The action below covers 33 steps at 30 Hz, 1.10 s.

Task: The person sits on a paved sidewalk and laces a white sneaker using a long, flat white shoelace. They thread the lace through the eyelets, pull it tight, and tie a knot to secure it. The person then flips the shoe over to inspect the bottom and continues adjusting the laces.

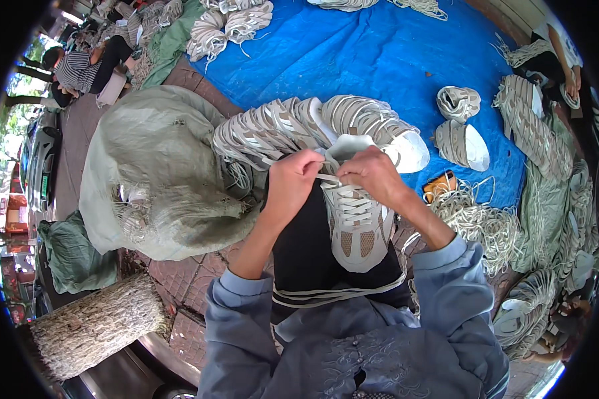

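A white and tan sneaker upper (361,229) sits on the lap (298,256), on the near side of the blue tarp (379,50), its toe pointing back. The left hand (295,181) and right hand (375,175) both pinch its shoelace (328,177); the lap probably props it so both are free.

A blue tarp (379,56) spreads over brick paving (180,279). Left of it bulges a big pale sack (160,199), with a crumpled dark green sheet (78,256) just beside it and a rough-barked tree trunk (103,322) nearer. Farther off are a dark car (43,163) and a person in a striped top (80,70). A small orange-and-black object (440,185) lies at the tarp's near edge.
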Each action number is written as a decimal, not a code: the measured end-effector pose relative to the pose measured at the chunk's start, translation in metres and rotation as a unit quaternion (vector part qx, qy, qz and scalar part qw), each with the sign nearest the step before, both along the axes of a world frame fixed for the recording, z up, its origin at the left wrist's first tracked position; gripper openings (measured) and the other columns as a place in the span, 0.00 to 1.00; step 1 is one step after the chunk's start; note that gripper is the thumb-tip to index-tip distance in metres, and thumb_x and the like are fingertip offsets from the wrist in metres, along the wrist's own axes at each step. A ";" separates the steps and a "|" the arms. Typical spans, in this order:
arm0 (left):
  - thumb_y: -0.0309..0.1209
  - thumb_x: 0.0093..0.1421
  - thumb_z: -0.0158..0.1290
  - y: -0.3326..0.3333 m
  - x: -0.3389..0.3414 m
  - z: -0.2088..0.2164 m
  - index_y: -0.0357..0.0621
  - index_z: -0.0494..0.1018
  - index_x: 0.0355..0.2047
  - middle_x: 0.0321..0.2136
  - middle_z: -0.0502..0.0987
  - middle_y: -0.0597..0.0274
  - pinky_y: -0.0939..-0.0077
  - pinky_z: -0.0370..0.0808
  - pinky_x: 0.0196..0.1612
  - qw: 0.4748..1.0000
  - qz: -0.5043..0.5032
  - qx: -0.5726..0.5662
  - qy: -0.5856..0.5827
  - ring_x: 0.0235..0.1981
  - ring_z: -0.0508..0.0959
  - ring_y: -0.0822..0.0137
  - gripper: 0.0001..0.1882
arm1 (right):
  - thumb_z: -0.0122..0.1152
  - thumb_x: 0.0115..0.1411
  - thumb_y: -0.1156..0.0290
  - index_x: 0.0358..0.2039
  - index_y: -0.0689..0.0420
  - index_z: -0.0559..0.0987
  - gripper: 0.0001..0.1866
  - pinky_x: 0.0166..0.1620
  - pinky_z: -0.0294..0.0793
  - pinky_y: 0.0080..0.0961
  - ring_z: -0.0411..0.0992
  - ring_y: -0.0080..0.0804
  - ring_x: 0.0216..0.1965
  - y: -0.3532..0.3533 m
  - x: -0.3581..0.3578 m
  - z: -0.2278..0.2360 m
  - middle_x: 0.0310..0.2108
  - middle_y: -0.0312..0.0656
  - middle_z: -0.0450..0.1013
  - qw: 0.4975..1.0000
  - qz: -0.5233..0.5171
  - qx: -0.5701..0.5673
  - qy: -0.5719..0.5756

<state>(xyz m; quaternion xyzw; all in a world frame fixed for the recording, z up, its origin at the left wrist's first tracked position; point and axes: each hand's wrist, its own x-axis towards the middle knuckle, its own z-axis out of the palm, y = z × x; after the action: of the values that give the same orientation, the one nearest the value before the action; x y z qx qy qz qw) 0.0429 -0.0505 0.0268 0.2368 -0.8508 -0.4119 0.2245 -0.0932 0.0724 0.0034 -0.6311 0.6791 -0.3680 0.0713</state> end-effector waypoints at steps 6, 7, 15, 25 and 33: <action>0.22 0.46 0.50 0.020 0.006 -0.012 0.40 0.67 0.22 0.17 0.70 0.58 0.69 0.69 0.22 0.972 -0.050 -0.222 -0.060 0.20 0.73 0.59 0.03 | 0.61 0.40 0.73 0.22 0.56 0.77 0.05 0.35 0.64 0.25 0.69 0.30 0.25 0.015 0.012 -0.002 0.20 0.35 0.72 0.996 -0.016 0.015 -0.084; 0.22 0.46 0.50 0.022 0.007 -0.013 0.41 0.66 0.21 0.16 0.69 0.58 0.68 0.69 0.21 0.964 -0.054 -0.248 -0.078 0.21 0.72 0.58 0.03 | 0.61 0.41 0.73 0.23 0.56 0.77 0.06 0.35 0.64 0.25 0.69 0.30 0.25 0.015 0.012 -0.002 0.21 0.36 0.73 0.997 -0.013 0.012 -0.080; 0.21 0.37 0.50 0.032 0.004 -0.015 0.39 0.65 0.18 0.18 0.68 0.56 0.69 0.70 0.21 0.930 -0.069 -0.354 -0.075 0.20 0.72 0.58 0.05 | 0.61 0.40 0.73 0.23 0.56 0.77 0.06 0.35 0.65 0.24 0.70 0.29 0.25 0.016 0.014 -0.006 0.21 0.35 0.73 0.996 -0.014 0.004 -0.086; 0.20 0.40 0.49 0.024 0.005 -0.017 0.40 0.67 0.19 0.17 0.68 0.57 0.69 0.70 0.21 0.964 -0.069 -0.247 -0.071 0.22 0.71 0.59 0.05 | 0.60 0.41 0.71 0.21 0.52 0.76 0.04 0.34 0.64 0.24 0.68 0.28 0.21 0.016 0.014 -0.014 0.16 0.33 0.69 0.995 -0.012 -0.050 -0.085; 0.23 0.35 0.49 0.037 0.002 -0.016 0.39 0.65 0.19 0.18 0.64 0.59 0.76 0.70 0.21 0.902 -0.101 -0.409 -0.092 0.21 0.69 0.63 0.08 | 0.60 0.41 0.74 0.23 0.54 0.75 0.05 0.35 0.65 0.24 0.69 0.31 0.23 0.021 0.015 -0.010 0.18 0.37 0.70 0.994 -0.014 -0.053 -0.098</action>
<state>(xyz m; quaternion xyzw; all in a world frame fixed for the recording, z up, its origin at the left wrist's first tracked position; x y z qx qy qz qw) 0.0448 -0.0138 0.0110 0.0743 -0.9807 -0.0242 0.1795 -0.0781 0.0930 -0.0066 -0.5852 0.6570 -0.4649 0.0990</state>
